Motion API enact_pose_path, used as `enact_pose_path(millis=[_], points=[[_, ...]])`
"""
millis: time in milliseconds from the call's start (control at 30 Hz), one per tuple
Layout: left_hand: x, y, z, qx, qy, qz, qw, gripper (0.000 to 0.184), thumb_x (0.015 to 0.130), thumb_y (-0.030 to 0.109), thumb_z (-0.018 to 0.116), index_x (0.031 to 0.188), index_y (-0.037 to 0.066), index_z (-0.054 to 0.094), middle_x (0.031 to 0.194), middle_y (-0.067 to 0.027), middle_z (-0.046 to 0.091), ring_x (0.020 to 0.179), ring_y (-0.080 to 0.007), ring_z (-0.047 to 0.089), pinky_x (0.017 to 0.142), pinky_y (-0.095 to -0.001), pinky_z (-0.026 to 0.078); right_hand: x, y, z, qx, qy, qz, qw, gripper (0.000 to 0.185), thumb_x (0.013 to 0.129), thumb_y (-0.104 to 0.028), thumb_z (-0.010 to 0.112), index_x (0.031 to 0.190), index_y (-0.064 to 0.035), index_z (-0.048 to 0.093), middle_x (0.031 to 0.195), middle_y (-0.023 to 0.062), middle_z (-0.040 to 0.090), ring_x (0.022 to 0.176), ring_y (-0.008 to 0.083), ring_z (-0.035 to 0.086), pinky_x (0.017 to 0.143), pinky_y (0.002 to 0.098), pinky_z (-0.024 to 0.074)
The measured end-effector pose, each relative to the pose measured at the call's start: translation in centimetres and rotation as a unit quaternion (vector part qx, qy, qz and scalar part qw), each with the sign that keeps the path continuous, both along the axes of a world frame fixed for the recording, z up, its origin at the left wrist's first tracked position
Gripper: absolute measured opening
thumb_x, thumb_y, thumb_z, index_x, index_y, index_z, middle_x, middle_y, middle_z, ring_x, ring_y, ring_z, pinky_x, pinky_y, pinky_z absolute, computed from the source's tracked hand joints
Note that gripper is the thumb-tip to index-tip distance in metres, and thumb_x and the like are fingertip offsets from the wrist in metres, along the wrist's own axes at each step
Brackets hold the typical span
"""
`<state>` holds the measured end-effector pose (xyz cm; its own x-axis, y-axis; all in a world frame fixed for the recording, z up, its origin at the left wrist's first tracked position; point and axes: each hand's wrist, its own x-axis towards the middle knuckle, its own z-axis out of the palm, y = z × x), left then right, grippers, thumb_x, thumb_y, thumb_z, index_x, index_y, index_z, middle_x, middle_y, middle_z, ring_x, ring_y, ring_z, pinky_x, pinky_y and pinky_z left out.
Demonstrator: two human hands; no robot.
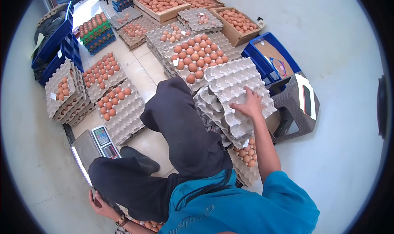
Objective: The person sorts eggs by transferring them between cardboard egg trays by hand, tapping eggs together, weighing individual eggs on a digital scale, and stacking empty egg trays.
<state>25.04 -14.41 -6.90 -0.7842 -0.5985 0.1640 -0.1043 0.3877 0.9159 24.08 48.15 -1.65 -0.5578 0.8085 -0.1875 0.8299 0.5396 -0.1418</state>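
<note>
Evidently the hands are apart; the right hand [251,105], fingers splayed, touches the top tray [232,76] on the stack [204,98], right of the right knee [166,104]; the left hand [102,206], grip unclear, is near the scale [87,149]'s near corner.

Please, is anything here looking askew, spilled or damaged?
The empty egg trays under the right hand look askew: the top ones sit tilted, out of line with those below. I see no spill or clear damage.

Open floor strip [138,71] between flanking egg trays [130,106]
</note>
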Motion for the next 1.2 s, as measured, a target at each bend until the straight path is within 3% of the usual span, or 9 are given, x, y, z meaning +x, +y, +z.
enact_pose_path(millis=[200, 400, 467, 600, 733, 867, 967, 1067, 1200], points=[[0.0, -1.1, 0.7, -0.026, 0.018, 0.013, 0.999, 0.033, 0.102, 0.016, 0.057, 0.127, -0.004, 0.059, 0.118, -0.0133, 0.064, 0.102, -0.0194, 0.063, 0.089, -0.0309, 0.050, -0.4, 0.6, 1.0, -0.022, 0.030, 0.010, 0.999, 0.094, 0.055, -0.044, 0.089, 0.138, -0.0180, 0.056, 0.137, 0.0203, 0.050, 0.132, 0.0412, 0.040, 0.106, 0.0540, 0.0389], [0.3, 0.3, 3.6, -0.030, 0.088, 0.027, 0.995, 0.030, 0.101, 0.012, 0.056, 0.126, -0.004, 0.060, 0.117, -0.0113, 0.064, 0.103, -0.0196, 0.063, 0.092, -0.0318, 0.049, -0.2, -3.0, 5.4, 0.176, 0.248, 0.177, 0.936, 0.085, 0.055, -0.029, 0.087, 0.134, -0.0195, 0.059, 0.137, 0.0271, 0.043, 0.131, 0.0455, 0.037, 0.108, 0.0530, 0.0345], [-1.2, 3.1, 6.8, -0.018, 0.103, 0.018, 0.994, 0.027, 0.100, 0.007, 0.054, 0.124, -0.004, 0.060, 0.116, -0.0112, 0.064, 0.104, -0.0191, 0.063, 0.093, -0.0325, 0.048, -2.4, -4.3, 7.6, 0.232, 0.323, 0.245, 0.884, 0.085, 0.055, -0.024, 0.085, 0.135, -0.0190, 0.058, 0.137, 0.0286, 0.041, 0.132, 0.0467, 0.036, 0.110, 0.0537, 0.0325], [-4.1, 8.6, 12.4, 0.025, 0.225, -0.168, 0.959, 0.036, 0.087, 0.004, 0.064, 0.122, -0.002, 0.061, 0.119, -0.0128, 0.064, 0.110, -0.0201, 0.062, 0.096, -0.0337, 0.048, -9.0, -7.6, 13.2, 0.290, 0.449, 0.371, 0.759, 0.085, 0.054, -0.014, 0.079, 0.136, -0.0193, 0.058, 0.138, 0.0278, 0.039, 0.133, 0.0470, 0.035, 0.111, 0.0548, 0.0310], [-5.9, 10.2, 20.7, -0.138, 0.267, -0.252, 0.920, 0.056, 0.079, 0.014, 0.077, 0.129, 0.001, 0.058, 0.130, -0.0189, 0.060, 0.116, -0.0339, 0.061, 0.101, -0.0403, 0.046, -16.1, -15.4, 19.4, 0.268, 0.503, 0.516, 0.640, 0.083, 0.051, -0.011, 0.078, 0.132, -0.0182, 0.061, 0.138, 0.0249, 0.042, 0.132, 0.0459, 0.037, 0.108, 0.0543, 0.0350], [-5.2, 8.6, 24.6, -0.183, 0.293, -0.157, 0.925, 0.075, 0.080, 0.026, 0.080, 0.142, 0.001, 0.046, 0.137, -0.0195, 0.057, 0.127, -0.0328, 0.055, 0.106, -0.0411, 0.042, -18.0, -26.5, 21.4, 0.172, 0.495, 0.671, 0.524, 0.080, 0.051, -0.009, 0.078, 0.128, -0.0188, 0.064, 0.138, 0.0241, 0.045, 0.131, 0.0452, 0.041, 0.106, 0.0535, 0.0368], [-2.1, 5.7, 24.2, -0.057, 0.293, -0.110, 0.948, 0.070, 0.086, 0.029, 0.076, 0.141, 0.000, 0.045, 0.130, -0.0222, 0.059, 0.117, -0.0329, 0.062, 0.099, -0.0385, 0.048, -16.7, -34.6, 20.3, 0.088, 0.462, 0.774, 0.424, 0.079, 0.051, -0.008, 0.077, 0.128, -0.0181, 0.064, 0.138, 0.0231, 0.045, 0.130, 0.0451, 0.041, 0.107, 0.0532, 0.0366], [3.1, 2.3, 22.5, -0.095, 0.288, 0.010, 0.953, 0.059, 0.090, 0.032, 0.073, 0.134, -0.002, 0.051, 0.116, -0.0203, 0.066, 0.106, -0.0264, 0.065, 0.093, -0.0361, 0.051, -14.0, -42.6, 19.3, 0.017, 0.447, 0.839, 0.310, 0.079, 0.052, -0.007, 0.076, 0.129, -0.0159, 0.063, 0.137, 0.0221, 0.045, 0.130, 0.0450, 0.042, 0.108, 0.0526, 0.0361], [14.9, -1.6, 22.1, -0.115, 0.172, 0.151, 0.967, 0.041, 0.098, 0.024, 0.065, 0.127, -0.004, 0.057, 0.112, -0.0084, 0.068, 0.103, -0.0122, 0.061, 0.092, -0.0291, 0.049, -7.8, -51.3, 17.5, -0.072, 0.431, 0.879, 0.188, 0.079, 0.053, -0.008, 0.079, 0.129, -0.0194, 0.062, 0.138, 0.0220, 0.046, 0.130, 0.0434, 0.042, 0.106, 0.0517, 0.0380]])
